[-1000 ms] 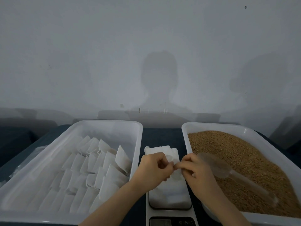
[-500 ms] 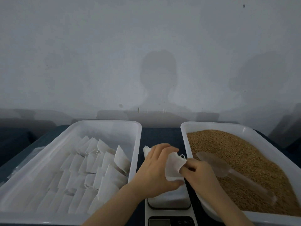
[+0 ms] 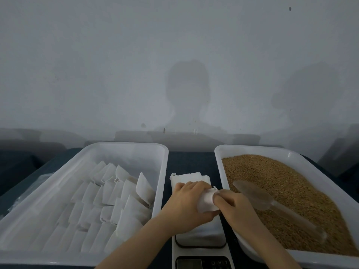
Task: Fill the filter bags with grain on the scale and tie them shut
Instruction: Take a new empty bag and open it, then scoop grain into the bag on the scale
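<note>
Below a bare grey wall, a dark table (image 3: 191,162) carries the scale (image 3: 202,247) at near centre. Above it the left hand (image 3: 184,208) curls round the filter bag (image 3: 206,203), and the right hand (image 3: 235,206) pinches its right edge. The bag looks soft, light and limp, so it is likely best held at the mouth hem.

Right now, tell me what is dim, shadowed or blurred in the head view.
Head view: dim bluish light; a head-shaped shadow on the grey wall; the translucent plastic scoop on the brown grain looks smeared; the white scale's display is too dark to read.

No text on the scale (image 3: 204,259) is legible.
</note>
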The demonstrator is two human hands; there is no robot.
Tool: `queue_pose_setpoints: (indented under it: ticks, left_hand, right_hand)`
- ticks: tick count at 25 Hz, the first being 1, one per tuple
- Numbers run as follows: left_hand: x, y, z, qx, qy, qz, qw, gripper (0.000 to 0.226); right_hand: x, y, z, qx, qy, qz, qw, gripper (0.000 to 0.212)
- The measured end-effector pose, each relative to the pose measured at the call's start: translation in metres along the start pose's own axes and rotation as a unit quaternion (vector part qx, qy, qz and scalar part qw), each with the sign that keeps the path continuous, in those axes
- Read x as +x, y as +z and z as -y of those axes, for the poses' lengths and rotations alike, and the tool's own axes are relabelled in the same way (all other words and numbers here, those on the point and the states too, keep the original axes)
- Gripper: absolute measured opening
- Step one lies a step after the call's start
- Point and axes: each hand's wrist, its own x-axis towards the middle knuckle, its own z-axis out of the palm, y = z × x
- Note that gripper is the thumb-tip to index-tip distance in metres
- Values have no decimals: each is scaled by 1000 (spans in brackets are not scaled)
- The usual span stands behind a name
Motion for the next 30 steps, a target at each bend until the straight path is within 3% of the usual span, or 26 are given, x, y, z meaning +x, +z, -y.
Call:
queue_pose_setpoints:
  ticks: [3, 5, 7, 9, 12, 14, 15, 21, 23, 27, 30]
  left_hand:
    - [5, -4, 3, -105, -97, 46, 989, 47]
    - [8, -5, 5, -132, -132, 64, 980, 46]
    - [8, -4, 8, -147, -155, 98, 972, 53]
    - [8, -2, 12, -169, -168, 129, 963, 57]
    - [9, -2, 14, -182, -171, 146, 957, 59]
    - [10, -1, 14, -186, -163, 149, 957, 60]
    - [10, -1, 14, -189, -161, 150, 957, 59]
    - [6, -4, 13, -208, -168, 154, 951, 62]
    - [6, -3, 14, -206, -167, 156, 951, 62]
    - [7, -3, 14, -205, -167, 158, 951, 62]
    - [7, -2, 15, -203, -173, 168, 949, 63]
  right_hand:
    - [-4, 0, 7, 49, -8, -14, 999, 20]
    - [-4, -6, 7, 29, -42, -74, 996, 23]
    - [-3, -30, -3, -76, -75, -170, 980, 16]
    - [-3, -74, -21, -229, -63, -213, 948, 18]
    - [-11, -127, -56, -472, 79, -71, 875, 39]
    - [-12, -137, -71, -550, 118, 24, 826, 40]
    - [-10, -136, -75, -553, 113, 40, 824, 35]
    - [-1, -137, -68, -534, 100, 11, 840, 11]
    - [-5, -159, -68, -561, 76, -26, 824, 17]
    - [1, -258, -109, -672, 59, -56, 736, 37]
    - [12, -346, -170, -672, 53, -41, 738, 56]
